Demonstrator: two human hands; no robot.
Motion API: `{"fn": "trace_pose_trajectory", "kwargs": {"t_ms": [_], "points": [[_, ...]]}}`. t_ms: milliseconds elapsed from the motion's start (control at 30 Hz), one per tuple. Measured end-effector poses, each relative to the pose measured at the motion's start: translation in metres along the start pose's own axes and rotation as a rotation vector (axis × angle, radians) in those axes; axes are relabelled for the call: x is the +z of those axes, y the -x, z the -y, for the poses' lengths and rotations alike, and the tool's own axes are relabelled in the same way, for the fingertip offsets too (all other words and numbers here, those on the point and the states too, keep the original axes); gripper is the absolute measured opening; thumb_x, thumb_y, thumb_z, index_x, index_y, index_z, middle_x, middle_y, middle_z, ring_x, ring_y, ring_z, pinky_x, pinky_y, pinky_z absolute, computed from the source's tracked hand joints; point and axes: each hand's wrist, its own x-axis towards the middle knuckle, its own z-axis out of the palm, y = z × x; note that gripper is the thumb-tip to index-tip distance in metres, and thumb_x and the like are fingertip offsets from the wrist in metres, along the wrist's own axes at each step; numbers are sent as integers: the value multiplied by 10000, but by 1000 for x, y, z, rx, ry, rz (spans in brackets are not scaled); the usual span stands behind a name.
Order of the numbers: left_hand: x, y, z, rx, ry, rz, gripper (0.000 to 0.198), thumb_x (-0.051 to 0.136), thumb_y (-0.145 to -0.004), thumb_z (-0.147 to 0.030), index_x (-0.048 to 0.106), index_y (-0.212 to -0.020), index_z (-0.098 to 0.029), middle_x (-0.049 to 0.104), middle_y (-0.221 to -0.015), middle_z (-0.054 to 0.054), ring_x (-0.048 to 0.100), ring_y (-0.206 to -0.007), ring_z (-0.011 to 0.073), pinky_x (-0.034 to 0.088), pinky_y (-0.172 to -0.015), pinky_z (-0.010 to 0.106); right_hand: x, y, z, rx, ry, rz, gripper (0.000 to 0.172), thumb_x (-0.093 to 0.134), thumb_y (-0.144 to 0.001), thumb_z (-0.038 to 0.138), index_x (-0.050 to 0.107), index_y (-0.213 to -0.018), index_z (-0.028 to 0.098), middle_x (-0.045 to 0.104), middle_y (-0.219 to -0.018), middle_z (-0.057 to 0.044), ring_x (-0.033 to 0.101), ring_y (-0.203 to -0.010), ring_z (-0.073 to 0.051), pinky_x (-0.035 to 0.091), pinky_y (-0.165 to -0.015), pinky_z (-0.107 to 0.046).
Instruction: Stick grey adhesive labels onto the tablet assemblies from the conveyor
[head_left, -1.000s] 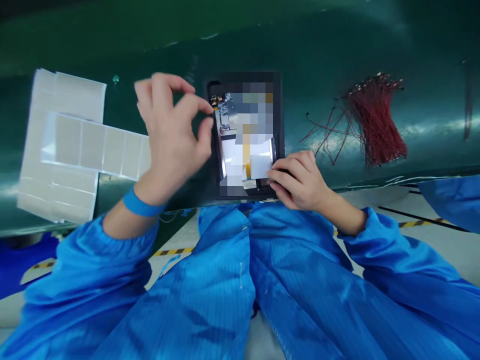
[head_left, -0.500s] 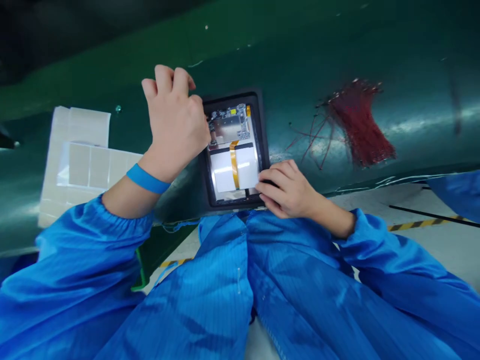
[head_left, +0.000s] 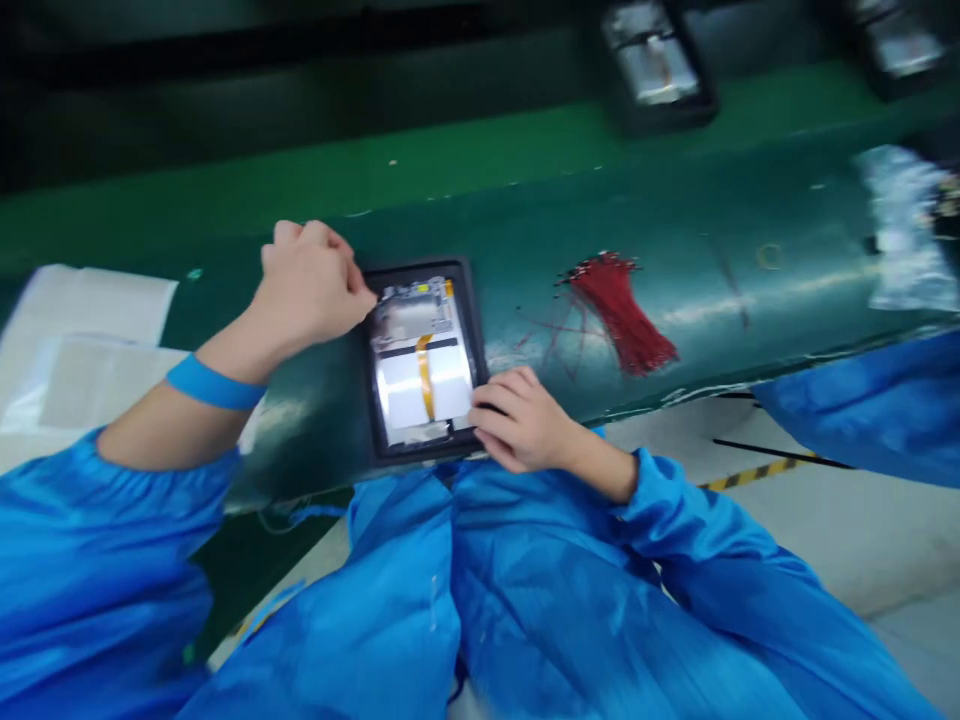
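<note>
An opened tablet (head_left: pixel 389 376) in a black frame lies on the green bench, its insides facing up. A circuit board (head_left: pixel 424 318) fills its upper part. Below that sits a white battery (head_left: pixel 450 385), crossed by a gold ribbon cable (head_left: pixel 425 378). My left hand (head_left: pixel 313 285), with a blue band at the wrist, has its fingers curled in a pinch at the tablet's upper left edge; anything between the fingertips is hidden. With bent fingers, my right hand (head_left: pixel 521 420) grips the tablet's lower right edge.
A bundle of red wires (head_left: pixel 626 315) lies right of the tablet, with loose strands beside it. Pale sheets (head_left: pixel 97 380) lie at left. Further back are other opened devices (head_left: pixel 660 70). A clear plastic bag (head_left: pixel 907 230) and a blue sleeve (head_left: pixel 870 405) are at far right.
The view has shifted, bringing the devices at the back and the plastic bag into sight. My left fingers have drawn into a pinch at the tablet's edge. The right hand stays at its corner.
</note>
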Motion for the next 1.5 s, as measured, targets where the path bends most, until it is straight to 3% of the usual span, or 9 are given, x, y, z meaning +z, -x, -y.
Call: {"fn": "trace_pose_trajectory", "kwargs": {"t_ms": [100,200,367,767,867,1000,1133,1233,1500], "points": [[-11,7,44,-175,257,2,44,670,-821,-127,648,-786,-111,647,-1180,96,617,-1178,272,470,-1165,517,-3,-4,14,-11,-11,36,163,589,-1014,251,710,-1089,173,730,-1089,-93,521,-1027,-256,363,-888,-424],[-17,21,89,-272,179,-174,80,626,-885,-157,595,-816,-134,610,-1326,122,557,-1275,269,433,-1201,503,2,-14,34,-60,51,123,142,611,-1030,270,707,-1021,166,690,-941,-65,491,-902,-235,336,-815,-397],[-14,30,136,-42,-57,-300,191,708,-866,-296,597,-822,-147,528,-1455,122,402,-1401,282,328,-1224,522,15,-34,46,-39,197,118,188,552,-1024,131,686,-903,184,648,-848,-66,452,-815,-233,285,-750,-383],[-30,24,181,8,-149,-202,588,403,-964,-620,617,-865,-81,461,-1516,113,294,-1470,277,270,-1064,541,32,-180,-142,230,445,184,283,485,-1113,230,712,-1245,124,692,-1192,-170,598,-1091,-285,365,-870,-444],[-28,28,190,-8,-175,-241,383,535,-932,-495,633,-850,-133,482,-1551,131,329,-1485,335,296,-1102,571,37,-210,-171,290,413,181,749,136,-1169,463,714,-1212,-11,677,-1195,-176,616,-1187,-320,368,-888,-500],[-22,34,195,-9,-134,-221,167,599,-874,-353,641,-801,-208,526,-1548,121,377,-1472,412,329,-1174,638,44,-228,-175,338,399,140,1239,-315,-899,589,677,-1083,-131,648,-1176,-200,594,-1210,-359,337,-836,-576],[-19,43,199,-2,-50,-205,152,598,-858,-277,735,-889,-219,492,-1605,77,375,-1475,415,336,-1241,657,40,-221,-148,297,362,92,794,138,-1146,553,670,-1156,-37,645,-1247,-221,587,-1237,-384,379,-934,-567],[-22,49,204,-18,14,-182,228,612,-852,-231,782,-1002,-210,453,-1649,90,378,-1474,416,353,-1262,660,26,-201,-117,224,268,78,313,512,-1093,367,671,-1161,106,651,-1221,-186,577,-1193,-368,409,-970,-590],[-17,51,211,-201,198,-291,296,608,-918,-256,782,-1157,-248,580,-1519,111,494,-1461,363,365,-1284,683,-10,-125,-60,198,168,176,124,555,-1024,233,664,-1073,197,679,-1138,-123,544,-1043,-303,337,-891,-473]]}}
